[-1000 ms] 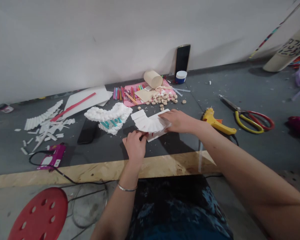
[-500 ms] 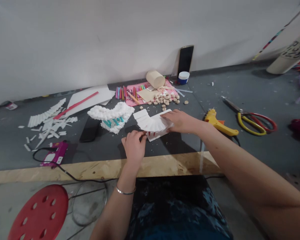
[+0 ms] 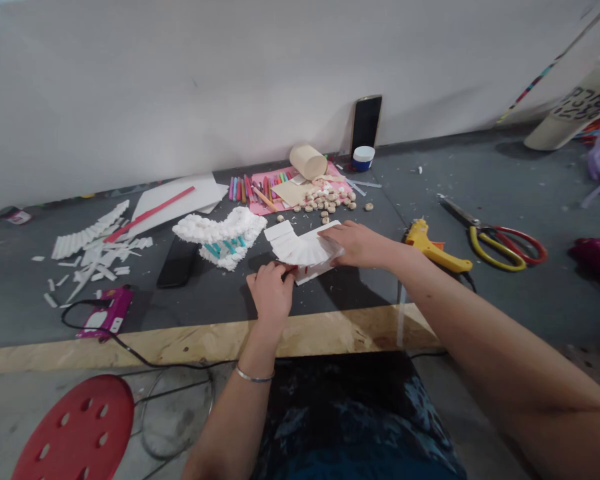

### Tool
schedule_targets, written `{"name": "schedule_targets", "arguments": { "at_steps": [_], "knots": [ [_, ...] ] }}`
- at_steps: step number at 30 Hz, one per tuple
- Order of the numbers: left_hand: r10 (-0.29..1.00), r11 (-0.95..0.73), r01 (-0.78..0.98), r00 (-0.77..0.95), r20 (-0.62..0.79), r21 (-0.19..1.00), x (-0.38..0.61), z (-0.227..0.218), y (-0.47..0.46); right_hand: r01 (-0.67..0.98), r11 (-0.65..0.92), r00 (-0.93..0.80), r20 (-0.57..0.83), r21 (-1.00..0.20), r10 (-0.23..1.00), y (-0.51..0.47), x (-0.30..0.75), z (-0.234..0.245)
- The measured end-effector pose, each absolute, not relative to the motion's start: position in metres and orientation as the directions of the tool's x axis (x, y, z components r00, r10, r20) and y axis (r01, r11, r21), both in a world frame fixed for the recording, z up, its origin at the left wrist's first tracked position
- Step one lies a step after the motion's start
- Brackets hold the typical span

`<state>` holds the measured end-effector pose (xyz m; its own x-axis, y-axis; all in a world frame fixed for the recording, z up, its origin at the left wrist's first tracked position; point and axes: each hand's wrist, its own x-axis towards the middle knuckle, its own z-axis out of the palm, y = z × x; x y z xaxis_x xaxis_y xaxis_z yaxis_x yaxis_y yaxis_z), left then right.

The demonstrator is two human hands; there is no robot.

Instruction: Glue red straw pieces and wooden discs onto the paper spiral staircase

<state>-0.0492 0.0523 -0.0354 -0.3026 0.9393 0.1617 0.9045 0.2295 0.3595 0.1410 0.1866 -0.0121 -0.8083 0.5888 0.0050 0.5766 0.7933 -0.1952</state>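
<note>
A white fan-shaped piece of overlapping strips (image 3: 305, 249) lies on a flat white sheet (image 3: 314, 269) on the dark table in front of me. My right hand (image 3: 357, 245) holds its right side, fingers over the top and the edge. At the lower left edge my left hand (image 3: 270, 293) is closed in a pinch with its fingertips touching the piece; what they hold is hidden. A small red mark shows under the strips beside these fingertips. Left of the hands stands a fluffy white model (image 3: 220, 230) with teal sticks.
A yellow glue gun (image 3: 433, 248) and scissors (image 3: 500, 243) lie to the right. Behind are beige beans (image 3: 327, 200), crayons (image 3: 239, 189) and a leaning phone (image 3: 367, 123). White scraps (image 3: 97, 257), a dark phone (image 3: 177, 263) and a purple corded box (image 3: 111, 313) lie left.
My left fingertips have moved slightly right, in under the edge of the strips, covering part of the red marks. The right hand keeps its place on the piece; the view has shifted a little.
</note>
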Motion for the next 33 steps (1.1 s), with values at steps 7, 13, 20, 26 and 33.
{"name": "schedule_targets", "arguments": {
  "at_steps": [7,13,20,26,33],
  "knots": [
    [0.936,0.228,0.905,-0.305,0.173,0.359,-0.049,-0.038,0.052,0.564,0.805,-0.819,-0.001,-0.186,0.574,0.188,0.14,-0.013],
    [0.933,0.218,0.897,-0.307,0.186,0.385,-0.049,-0.037,0.05,0.602,0.787,-0.796,-0.02,-0.137,0.606,0.182,0.14,-0.006],
    [0.881,0.128,0.632,-0.426,0.205,0.765,-0.062,-0.029,0.029,0.719,0.691,-0.694,-0.04,-0.071,0.719,0.148,0.148,0.008],
    [0.939,0.304,0.065,-0.19,-0.287,0.951,-0.037,-0.022,0.006,0.816,0.554,-0.548,0.084,-0.168,0.832,0.112,0.148,0.003],
    [0.931,0.274,-0.291,-0.159,-0.329,0.916,-0.012,-0.028,0.011,0.854,0.475,-0.427,0.234,-0.212,0.873,0.086,0.132,0.022]
  ]
}}
